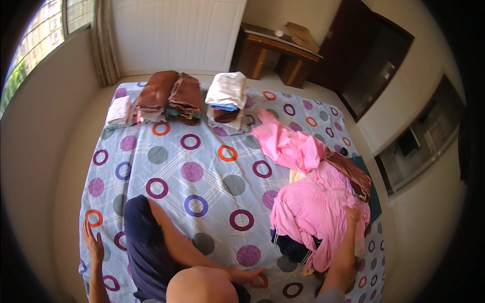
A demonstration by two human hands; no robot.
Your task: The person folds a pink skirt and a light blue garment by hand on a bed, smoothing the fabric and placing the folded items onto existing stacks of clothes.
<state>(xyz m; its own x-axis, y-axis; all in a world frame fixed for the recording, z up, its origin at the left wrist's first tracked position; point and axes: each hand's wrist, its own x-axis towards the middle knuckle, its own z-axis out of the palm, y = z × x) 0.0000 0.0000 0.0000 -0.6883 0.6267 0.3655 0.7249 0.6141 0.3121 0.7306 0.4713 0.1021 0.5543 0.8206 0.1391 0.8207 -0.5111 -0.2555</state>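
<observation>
My right hand is closed on a large pink garment at the right side of the bed, its fingers partly lost in the folds. This garment lies crumpled on a loose heap, with dark navy striped cloth showing beneath it. Beyond it a second pink garment is spread out, and a brown piece of clothing lies along the heap's far right side. Over the bed's left edge, my left hand is empty, fingers stretched out.
My bent legs rest on the patterned bedsheet. Along the far edge stand folded brown stacks, a small pale pink stack and a white-topped pile. A wooden desk stands behind the bed, beside a dark door.
</observation>
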